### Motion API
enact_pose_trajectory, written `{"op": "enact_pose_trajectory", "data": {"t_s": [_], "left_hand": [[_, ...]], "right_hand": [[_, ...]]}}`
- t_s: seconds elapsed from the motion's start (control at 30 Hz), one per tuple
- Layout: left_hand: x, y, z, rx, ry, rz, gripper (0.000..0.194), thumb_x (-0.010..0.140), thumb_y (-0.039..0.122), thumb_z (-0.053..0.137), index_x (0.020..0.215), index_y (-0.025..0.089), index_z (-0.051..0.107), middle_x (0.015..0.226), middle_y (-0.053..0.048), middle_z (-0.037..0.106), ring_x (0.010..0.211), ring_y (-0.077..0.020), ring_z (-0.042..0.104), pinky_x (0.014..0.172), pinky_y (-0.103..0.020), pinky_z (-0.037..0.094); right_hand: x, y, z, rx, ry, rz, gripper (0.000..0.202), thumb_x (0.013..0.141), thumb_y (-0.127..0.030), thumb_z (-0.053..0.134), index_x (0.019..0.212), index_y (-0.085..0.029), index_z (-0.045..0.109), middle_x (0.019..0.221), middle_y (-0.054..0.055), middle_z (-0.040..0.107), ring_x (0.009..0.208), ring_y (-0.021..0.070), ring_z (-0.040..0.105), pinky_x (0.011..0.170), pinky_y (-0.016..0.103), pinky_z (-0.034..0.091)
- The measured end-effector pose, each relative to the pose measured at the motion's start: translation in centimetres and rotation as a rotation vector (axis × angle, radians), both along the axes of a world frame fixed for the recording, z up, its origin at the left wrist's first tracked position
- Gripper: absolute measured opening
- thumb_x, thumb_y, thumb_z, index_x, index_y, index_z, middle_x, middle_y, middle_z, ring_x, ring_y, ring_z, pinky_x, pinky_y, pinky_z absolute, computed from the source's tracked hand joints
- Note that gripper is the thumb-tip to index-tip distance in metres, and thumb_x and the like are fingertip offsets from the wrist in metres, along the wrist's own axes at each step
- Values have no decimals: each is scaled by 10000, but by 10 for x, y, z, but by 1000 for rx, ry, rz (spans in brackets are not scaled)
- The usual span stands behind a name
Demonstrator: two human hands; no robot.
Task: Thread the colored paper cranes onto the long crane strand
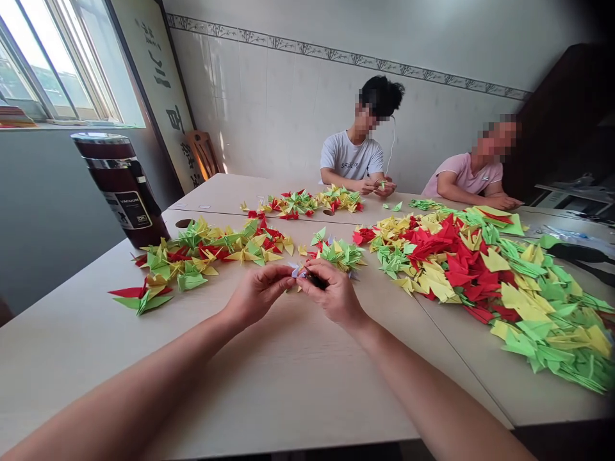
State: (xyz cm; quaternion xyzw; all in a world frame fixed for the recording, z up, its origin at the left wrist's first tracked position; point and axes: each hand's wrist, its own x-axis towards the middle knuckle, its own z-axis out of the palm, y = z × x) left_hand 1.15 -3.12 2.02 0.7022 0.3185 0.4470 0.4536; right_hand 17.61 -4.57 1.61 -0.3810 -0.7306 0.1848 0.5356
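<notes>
My left hand [259, 291] pinches a small pale-lilac folded paper piece [298, 271] between thumb and fingertips. Closed around a small dark tool [316, 280], my right hand [336, 291] has its fingertips against the same paper; the tool's kind is mostly hidden by the fingers. Just beyond my hands lies a cluster of green and yellow folded paper cranes [342, 253]. To the left stretches a loose row of red, green and yellow paper cranes [225, 243]. Both forearms reach in over the table [269, 397].
A large heap of paper cranes [473, 256] covers the right side. A dark vacuum flask [120, 192] stands at the left edge. More cranes [302, 202] lie farther back. Across the table sit a person in a white shirt [353, 157] and a person in a pink shirt [464, 174].
</notes>
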Motion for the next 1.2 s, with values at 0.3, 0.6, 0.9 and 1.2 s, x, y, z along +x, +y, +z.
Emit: {"op": "enact_pose_trajectory", "data": {"t_s": [0.3,0.6,0.9,1.2], "left_hand": [[0,3,0,-468,-433,30,120,674,232,678,677,158,583,635,16,595,590,-87,536,624,-231,454],[-2,1,12,-775,-625,4,53,743,208,560,725,165,585,675,-21,597,591,-103,558,632,-250,510],[-1,2,3,-864,-678,-80,42,750,143,597,735,181,584,729,8,641,645,-83,591,664,-227,507],[-2,1,4,-891,-719,-98,73,770,97,579,788,164,602,887,-25,672,657,-77,600,601,-208,508]], "right_hand": [[2,3,-6,-201,113,-9,317,750,-362,636,1018,-194,612,898,39,662,820,171,620,744,287,511],[-8,-11,0,-160,-16,-23,283,783,-288,593,1048,-201,641,955,52,695,860,189,645,759,308,522],[-9,-11,-1,-121,-85,-62,243,790,-264,588,1015,-213,664,895,38,705,789,181,638,711,292,503],[-7,-9,-3,-127,-162,-77,231,797,-259,581,1006,-211,668,925,40,709,803,191,645,716,294,505]]}}
